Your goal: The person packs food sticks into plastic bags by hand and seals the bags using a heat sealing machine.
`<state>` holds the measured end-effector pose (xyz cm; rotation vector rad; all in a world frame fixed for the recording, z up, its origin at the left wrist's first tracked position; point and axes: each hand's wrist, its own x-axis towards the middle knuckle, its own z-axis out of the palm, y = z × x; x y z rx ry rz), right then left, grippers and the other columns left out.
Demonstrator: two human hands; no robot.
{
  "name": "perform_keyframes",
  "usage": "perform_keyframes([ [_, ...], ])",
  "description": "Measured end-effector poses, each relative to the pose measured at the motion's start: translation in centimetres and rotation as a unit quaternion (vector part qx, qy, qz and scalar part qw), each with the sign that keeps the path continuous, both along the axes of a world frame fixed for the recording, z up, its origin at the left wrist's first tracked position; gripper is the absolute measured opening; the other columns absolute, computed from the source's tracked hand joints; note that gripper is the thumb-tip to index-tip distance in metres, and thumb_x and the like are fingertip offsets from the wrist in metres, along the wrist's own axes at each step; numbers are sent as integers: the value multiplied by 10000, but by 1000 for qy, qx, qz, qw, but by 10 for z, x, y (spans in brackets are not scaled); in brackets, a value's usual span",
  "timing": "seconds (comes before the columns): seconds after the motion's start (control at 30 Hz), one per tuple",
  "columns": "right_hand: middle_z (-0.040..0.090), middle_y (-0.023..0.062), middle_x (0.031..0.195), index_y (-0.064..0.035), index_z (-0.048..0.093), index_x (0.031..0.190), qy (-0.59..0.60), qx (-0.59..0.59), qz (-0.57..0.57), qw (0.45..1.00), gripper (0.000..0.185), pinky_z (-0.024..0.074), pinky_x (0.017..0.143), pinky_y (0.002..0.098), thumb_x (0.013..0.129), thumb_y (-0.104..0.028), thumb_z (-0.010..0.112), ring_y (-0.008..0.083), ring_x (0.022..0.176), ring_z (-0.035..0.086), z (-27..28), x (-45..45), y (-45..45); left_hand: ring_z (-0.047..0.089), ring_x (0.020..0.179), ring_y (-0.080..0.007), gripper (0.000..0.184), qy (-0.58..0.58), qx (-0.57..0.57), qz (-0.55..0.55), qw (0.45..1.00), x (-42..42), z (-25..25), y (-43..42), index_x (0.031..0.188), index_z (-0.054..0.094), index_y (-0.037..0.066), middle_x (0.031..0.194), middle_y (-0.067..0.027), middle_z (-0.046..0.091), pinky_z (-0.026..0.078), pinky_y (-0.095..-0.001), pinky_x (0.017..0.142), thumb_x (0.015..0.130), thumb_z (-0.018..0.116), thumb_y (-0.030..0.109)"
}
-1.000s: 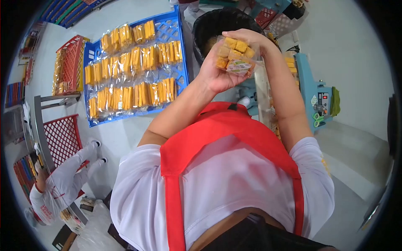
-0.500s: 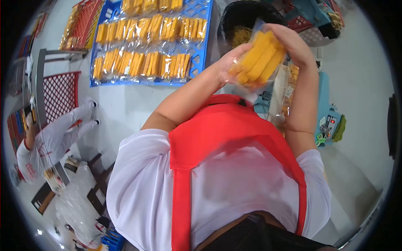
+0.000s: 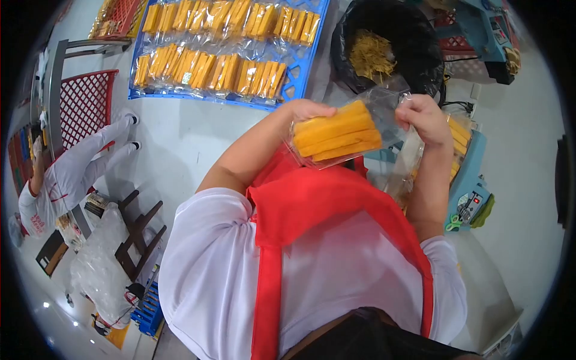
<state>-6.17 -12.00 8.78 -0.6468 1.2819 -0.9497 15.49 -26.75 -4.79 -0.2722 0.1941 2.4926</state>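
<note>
A clear bag of yellow sticks (image 3: 336,135) lies nearly level in front of the red apron. My left hand (image 3: 309,111) grips its left end, thumb on top of the sticks. At the bag's loose right end, my right hand (image 3: 422,119) pinches the clear film between thumb and fingers. Behind the bag stands a black-lined bin (image 3: 354,36) with yellow scraps (image 3: 372,55) inside. Beyond my left hand, rows of similar filled bags (image 3: 210,72) lie in a blue crate (image 3: 298,72).
A teal machine (image 3: 471,192) with green scissors (image 3: 454,223) stands right of my right forearm, near more bagged sticks (image 3: 459,144). A co-worker (image 3: 78,168) in white is at the left, by a red crate (image 3: 87,111). A teal machine (image 3: 489,30) stands at the upper right.
The bag has turned so its sticks lie sideways. My right hand has moved from the sticks to the film at the bag's right end. The view has shifted, showing more of the bin.
</note>
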Motion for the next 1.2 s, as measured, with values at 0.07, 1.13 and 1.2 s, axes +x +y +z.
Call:
perform_keyframes([
  [0.07,551,20,613,-5,578,681,21,-25,-19,999,116,382,508,212,760,-89,587,69,560,491,0,8,3,444,1094,-248,548,-20,-140,16,990,-4,-46,-15,1221,386,23,1228,-139,427,315,-367,953,779,551,302],
  [1.13,597,48,721,-5,587,801,-168,63,-271,946,179,415,606,215,809,-178,544,104,649,547,-136,136,-88,515,783,-80,96,-216,-731,520,384,134,24,-137,787,516,10,1064,-130,549,434,-202,682,836,524,92],
  [1.2,600,60,762,-10,573,851,-211,81,-275,934,183,422,614,218,809,-185,544,122,671,559,-157,152,-99,522,835,-103,91,-189,-748,539,337,131,47,-141,773,502,13,1131,-173,504,436,-209,688,831,528,77],
])
